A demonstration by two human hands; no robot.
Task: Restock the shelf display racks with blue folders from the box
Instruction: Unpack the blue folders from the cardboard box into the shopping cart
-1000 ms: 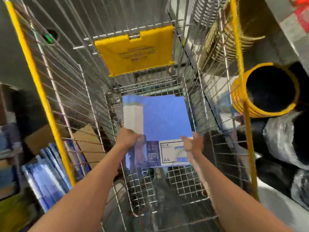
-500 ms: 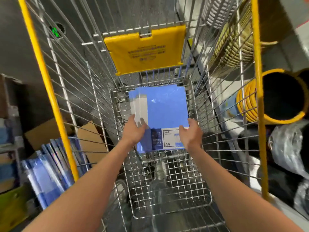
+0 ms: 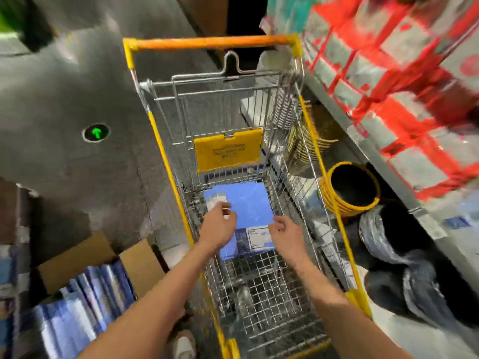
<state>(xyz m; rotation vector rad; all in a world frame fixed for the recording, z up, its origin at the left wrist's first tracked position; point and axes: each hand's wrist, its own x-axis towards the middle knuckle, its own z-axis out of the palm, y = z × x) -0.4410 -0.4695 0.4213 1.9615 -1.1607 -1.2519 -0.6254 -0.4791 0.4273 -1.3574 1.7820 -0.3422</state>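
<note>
A blue folder with a white spine label and an A4 sticker lies flat on the wire floor at the far end of the shopping cart. My left hand rests over the folder's left side, its fingers reaching the white label. Just above the folder's right edge, near the sticker, is my right hand, fingers loosely curled and gripping nothing that I can see. To the cart's left, an open cardboard box on the floor holds several more blue folders in shiny wrap.
The cart has a yellow rim, an orange handle at its far end and a yellow child-seat flap. Shelving on the right carries red and white packs, a yellow-rimmed basket and dark wrapped rolls. Grey floor lies to the left.
The folder has gone down onto the cart floor and both hands have loosened from its near edge. The view has pulled back and up, showing the whole cart.
</note>
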